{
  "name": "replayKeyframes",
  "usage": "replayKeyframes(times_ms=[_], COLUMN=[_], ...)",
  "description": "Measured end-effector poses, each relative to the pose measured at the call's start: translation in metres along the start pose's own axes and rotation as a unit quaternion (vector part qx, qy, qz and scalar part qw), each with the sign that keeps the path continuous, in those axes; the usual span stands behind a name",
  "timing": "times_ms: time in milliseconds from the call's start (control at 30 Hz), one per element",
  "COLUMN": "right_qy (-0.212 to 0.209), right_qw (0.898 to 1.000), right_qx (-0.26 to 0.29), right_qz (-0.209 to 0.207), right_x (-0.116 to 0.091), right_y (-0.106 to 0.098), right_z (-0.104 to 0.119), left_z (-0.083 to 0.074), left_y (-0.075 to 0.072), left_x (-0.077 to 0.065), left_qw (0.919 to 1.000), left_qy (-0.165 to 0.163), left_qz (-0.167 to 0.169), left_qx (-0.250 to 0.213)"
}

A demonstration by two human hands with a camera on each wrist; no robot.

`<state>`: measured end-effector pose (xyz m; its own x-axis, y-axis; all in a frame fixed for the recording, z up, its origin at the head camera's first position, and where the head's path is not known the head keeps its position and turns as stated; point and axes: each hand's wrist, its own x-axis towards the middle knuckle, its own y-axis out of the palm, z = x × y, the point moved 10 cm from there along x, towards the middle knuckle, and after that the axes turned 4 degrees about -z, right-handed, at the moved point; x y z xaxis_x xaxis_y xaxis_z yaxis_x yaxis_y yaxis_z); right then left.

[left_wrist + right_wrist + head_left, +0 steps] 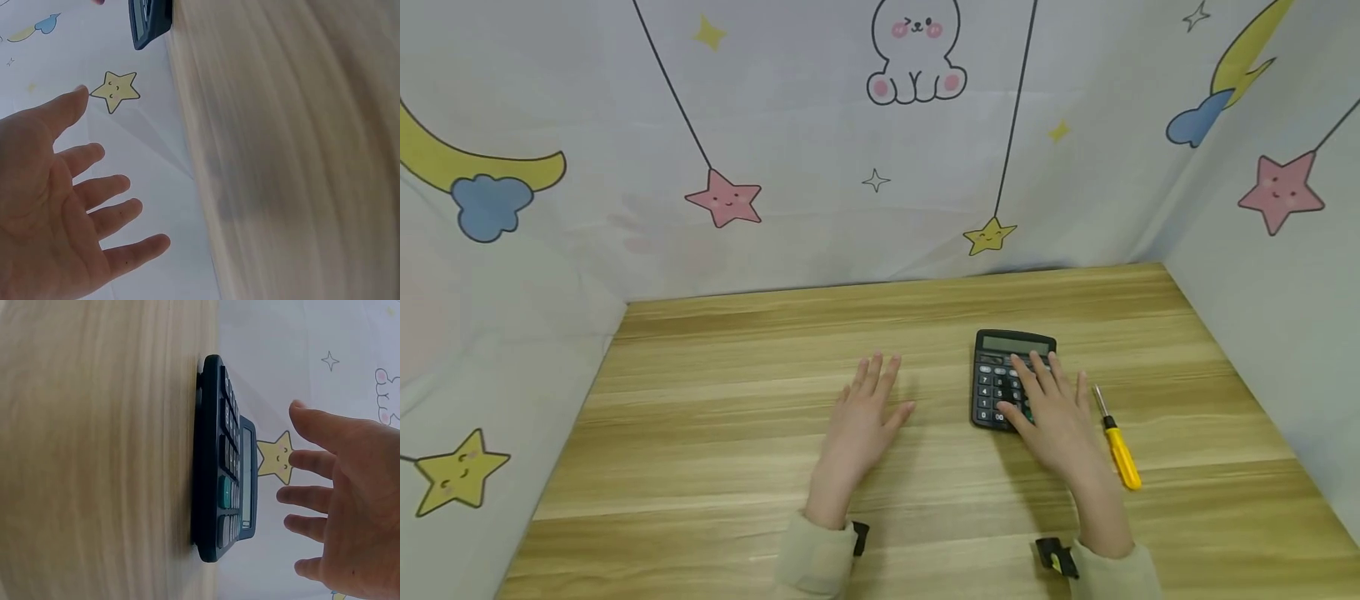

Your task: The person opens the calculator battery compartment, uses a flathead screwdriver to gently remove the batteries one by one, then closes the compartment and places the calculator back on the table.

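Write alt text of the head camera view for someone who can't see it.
A person's right hand hovers above a black calculator on a wood-grain table, the left hand to its left. A yellow-handled screwdriver lies right of the calculator; behind the table is a white star-printed backdrop.

The right hand [359, 500] is above a dark desktop calculator [209, 469], apart from it, palm down, fingers spread, thumb to the left. The calculator lies keys up on the wood-grain tabletop [100, 456], its display [248, 478] at the far end, a green key [225, 492] in the near row. Beyond is white cloth [275, 350] printed with a smiling yellow star [275, 457].
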<state>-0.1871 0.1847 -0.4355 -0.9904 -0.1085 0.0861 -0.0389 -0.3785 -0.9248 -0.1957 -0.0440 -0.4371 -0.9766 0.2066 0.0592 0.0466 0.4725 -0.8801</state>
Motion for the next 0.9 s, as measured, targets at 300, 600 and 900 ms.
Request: replayKeyframes(times_ms=[300,600,900], right_qy=[0.016,0.026,0.035], right_qw=[1.000,1.000,0.999], right_qx=[0.005,0.009,0.037], right_qz=[0.007,0.000,-0.006], right_x=[-0.001,0.000,0.003], right_y=[0.002,-0.002,-0.003], right_z=[-0.006,-0.011,-0.018], left_z=[-0.009,-0.015,-0.025], left_y=[0.011,0.020,0.028], left_x=[0.001,0.009,0.015], left_qw=[0.9997,0.9996,0.9982], left_qy=[0.006,-0.003,0.013], left_qz=[0.010,0.017,0.022], left_qx=[-0.023,-0.023,-0.055])
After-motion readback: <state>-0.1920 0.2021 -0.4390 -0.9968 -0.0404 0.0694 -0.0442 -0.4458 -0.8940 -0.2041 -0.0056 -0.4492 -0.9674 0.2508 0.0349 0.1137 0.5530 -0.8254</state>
